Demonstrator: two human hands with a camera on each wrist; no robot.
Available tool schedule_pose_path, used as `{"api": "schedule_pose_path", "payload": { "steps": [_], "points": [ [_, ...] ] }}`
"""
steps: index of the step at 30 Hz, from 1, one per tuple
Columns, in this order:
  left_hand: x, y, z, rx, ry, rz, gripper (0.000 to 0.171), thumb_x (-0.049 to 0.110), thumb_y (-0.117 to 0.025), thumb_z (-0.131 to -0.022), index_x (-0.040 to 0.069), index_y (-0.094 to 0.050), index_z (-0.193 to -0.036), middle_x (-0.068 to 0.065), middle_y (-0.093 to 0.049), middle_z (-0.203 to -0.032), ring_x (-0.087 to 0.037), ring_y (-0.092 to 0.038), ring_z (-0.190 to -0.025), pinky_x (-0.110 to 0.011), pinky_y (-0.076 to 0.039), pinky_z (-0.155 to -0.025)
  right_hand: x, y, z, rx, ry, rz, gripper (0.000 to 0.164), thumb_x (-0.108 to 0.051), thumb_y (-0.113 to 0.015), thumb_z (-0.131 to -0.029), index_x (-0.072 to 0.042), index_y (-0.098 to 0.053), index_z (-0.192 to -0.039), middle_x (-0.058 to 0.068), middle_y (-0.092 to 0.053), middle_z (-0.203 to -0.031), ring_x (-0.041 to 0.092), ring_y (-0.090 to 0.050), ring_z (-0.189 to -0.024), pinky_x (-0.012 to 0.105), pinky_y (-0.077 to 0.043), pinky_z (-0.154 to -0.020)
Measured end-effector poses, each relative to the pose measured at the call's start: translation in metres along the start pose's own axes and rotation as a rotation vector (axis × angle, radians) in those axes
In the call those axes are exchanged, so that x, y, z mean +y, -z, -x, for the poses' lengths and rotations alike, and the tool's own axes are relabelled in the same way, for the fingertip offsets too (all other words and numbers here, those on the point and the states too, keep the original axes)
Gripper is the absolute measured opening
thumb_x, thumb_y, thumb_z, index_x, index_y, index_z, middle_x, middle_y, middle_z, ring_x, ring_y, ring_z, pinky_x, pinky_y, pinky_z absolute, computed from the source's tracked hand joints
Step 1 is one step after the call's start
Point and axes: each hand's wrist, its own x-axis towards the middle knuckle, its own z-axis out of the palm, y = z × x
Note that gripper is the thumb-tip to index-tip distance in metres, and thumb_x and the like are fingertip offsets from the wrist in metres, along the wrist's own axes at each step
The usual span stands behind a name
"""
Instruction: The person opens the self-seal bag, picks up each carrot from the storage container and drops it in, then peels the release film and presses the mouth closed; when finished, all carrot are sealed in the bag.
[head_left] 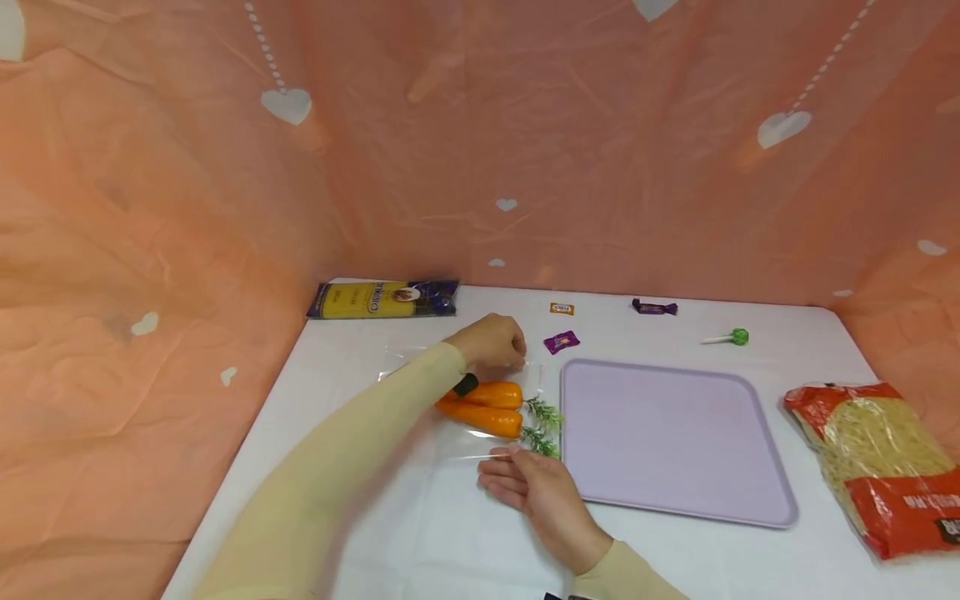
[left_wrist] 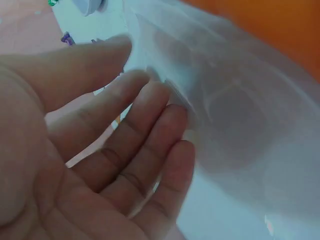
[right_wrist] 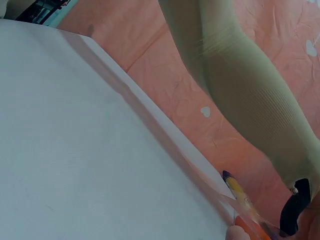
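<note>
1. White surface, backed by coral heart-print cloth.
2. Yellow packet partly reads "nkara".
3. Carrots lie at clear plastic, beside the lilac tray.
4. Left hand touches plastic, fingers loosely curved; right hand pinches its edge.

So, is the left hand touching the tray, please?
Apart: in the head view, the left hand ends short of the tray, with a visible gap between them.

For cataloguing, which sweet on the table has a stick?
The round green lollipop, with its white stick; the purple wrapped sweet, orange wrapped sweet and dark twisted sweet show none.
</note>
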Motion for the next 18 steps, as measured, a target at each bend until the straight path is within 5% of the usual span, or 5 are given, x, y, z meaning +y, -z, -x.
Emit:
{"api": "schedule_pose_path", "payload": {
  "steps": [7,18],
  "points": [
    [-0.001,-0.001,-0.002,-0.048,-0.016,0.010,0.006,0.022,-0.077,-0.088,0.017,-0.076,-0.087,0.002,-0.071,-0.087,-0.016,-0.059,-0.084,-0.026,-0.051,-0.076,0.002,-0.001,-0.002,0.016,0.006,-0.005,0.050,-0.025,-0.036,-0.111,0.015,-0.048,-0.137,0.027,-0.067,-0.126,0.028,-0.070,-0.114,0.036,-0.057,-0.099],
    [-0.024,0.016,0.016,0.052,-0.090,0.130,0.014,0.025,-0.066,-0.096,0.014,-0.075,-0.094,0.000,-0.070,-0.092,-0.020,-0.062,-0.088,-0.031,-0.053,-0.082,-0.012,0.006,0.004,-0.024,0.032,0.149,0.044,-0.023,-0.042,-0.110,0.011,-0.055,-0.134,0.024,-0.069,-0.123,0.027,-0.072,-0.110,0.036,-0.059,-0.095]
  ]
}}
